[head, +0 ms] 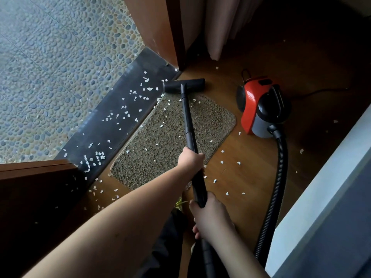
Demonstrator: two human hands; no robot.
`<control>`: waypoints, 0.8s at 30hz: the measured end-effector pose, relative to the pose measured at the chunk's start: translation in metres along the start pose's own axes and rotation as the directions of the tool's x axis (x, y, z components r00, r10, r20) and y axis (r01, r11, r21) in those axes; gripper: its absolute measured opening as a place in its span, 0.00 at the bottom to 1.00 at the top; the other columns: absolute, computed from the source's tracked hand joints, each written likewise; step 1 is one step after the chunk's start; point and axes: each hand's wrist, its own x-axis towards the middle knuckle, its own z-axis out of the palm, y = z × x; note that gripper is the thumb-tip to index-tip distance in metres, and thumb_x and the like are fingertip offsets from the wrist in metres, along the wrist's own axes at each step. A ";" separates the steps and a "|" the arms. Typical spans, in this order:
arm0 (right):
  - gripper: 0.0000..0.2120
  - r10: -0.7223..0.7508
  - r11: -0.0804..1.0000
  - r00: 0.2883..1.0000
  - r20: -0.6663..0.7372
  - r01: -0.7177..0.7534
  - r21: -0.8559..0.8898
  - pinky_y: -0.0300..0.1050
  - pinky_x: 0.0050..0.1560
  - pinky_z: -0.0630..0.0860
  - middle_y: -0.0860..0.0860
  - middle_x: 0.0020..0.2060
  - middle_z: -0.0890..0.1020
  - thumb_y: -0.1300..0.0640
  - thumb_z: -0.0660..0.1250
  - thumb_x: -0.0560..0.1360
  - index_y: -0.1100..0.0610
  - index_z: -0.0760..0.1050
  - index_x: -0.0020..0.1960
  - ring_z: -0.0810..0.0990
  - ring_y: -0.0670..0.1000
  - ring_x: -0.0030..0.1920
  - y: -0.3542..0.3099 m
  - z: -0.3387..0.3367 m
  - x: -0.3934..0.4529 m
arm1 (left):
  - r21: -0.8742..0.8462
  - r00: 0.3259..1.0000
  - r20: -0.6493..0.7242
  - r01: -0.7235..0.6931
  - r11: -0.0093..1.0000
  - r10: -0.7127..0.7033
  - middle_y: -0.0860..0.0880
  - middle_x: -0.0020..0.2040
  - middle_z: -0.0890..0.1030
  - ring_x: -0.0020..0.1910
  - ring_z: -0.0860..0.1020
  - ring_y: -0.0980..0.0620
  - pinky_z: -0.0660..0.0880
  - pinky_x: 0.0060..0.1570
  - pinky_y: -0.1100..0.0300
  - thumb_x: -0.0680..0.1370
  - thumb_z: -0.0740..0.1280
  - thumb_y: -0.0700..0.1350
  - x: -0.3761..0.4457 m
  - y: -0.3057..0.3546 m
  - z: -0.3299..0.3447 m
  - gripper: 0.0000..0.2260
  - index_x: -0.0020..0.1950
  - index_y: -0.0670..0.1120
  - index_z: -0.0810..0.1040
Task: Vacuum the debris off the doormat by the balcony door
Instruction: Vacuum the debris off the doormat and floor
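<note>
You are gripping the black vacuum wand [189, 135] with both hands: your left hand [189, 160] is wrapping it midway, your right hand [208, 213] lower. The floor nozzle [184, 85] is resting just beyond the doormat [160, 145], beside the dark threshold [112, 119]. White debris [96, 157] is lying scattered across both.

Rough mat, smooth wood, shiny plastic

The doormat [172, 141] is coarse, looped brown pile; the floor [247, 173] smooth, faintly sheened wood. The vacuum canister [259, 106] looks glossy red plastic, its wand [188, 121] matt black, its hose [278, 183] ribbed. The threshold [118, 117] is perhaps dark polished stone.
</note>
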 end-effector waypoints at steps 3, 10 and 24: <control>0.07 0.001 0.999 1.000 0.010 -0.002 0.050 0.41 0.26 0.78 0.51 0.31 0.79 0.54 0.60 0.77 0.56 0.70 0.51 0.77 0.48 0.20 -0.008 -0.001 0.005 | -0.018 1.000 -0.002 0.011 1.000 -0.011 0.41 0.51 0.80 0.28 0.81 0.47 0.78 0.25 0.58 0.77 0.67 0.46 0.006 0.009 -0.004 0.18 0.63 0.42 0.69; 0.06 0.007 0.986 1.000 0.001 -0.007 0.169 0.52 0.29 0.81 0.52 0.26 0.77 0.55 0.61 0.75 0.58 0.70 0.49 0.78 0.53 0.22 -0.030 0.001 0.021 | -0.047 0.999 -0.031 -0.019 0.999 0.018 0.40 0.51 0.81 0.40 0.84 0.41 0.83 0.41 0.46 0.73 0.70 0.48 0.017 0.028 -0.015 0.21 0.62 0.41 0.71; 0.09 -0.018 1.000 1.000 0.013 0.018 0.013 0.38 0.22 0.72 0.53 0.35 0.80 0.53 0.61 0.77 0.55 0.70 0.55 0.76 0.48 0.20 0.006 -0.019 -0.002 | -0.114 1.000 -0.004 0.031 0.993 -0.031 0.42 0.50 0.81 0.34 0.84 0.44 0.82 0.33 0.52 0.75 0.70 0.47 -0.017 0.015 0.007 0.17 0.59 0.42 0.71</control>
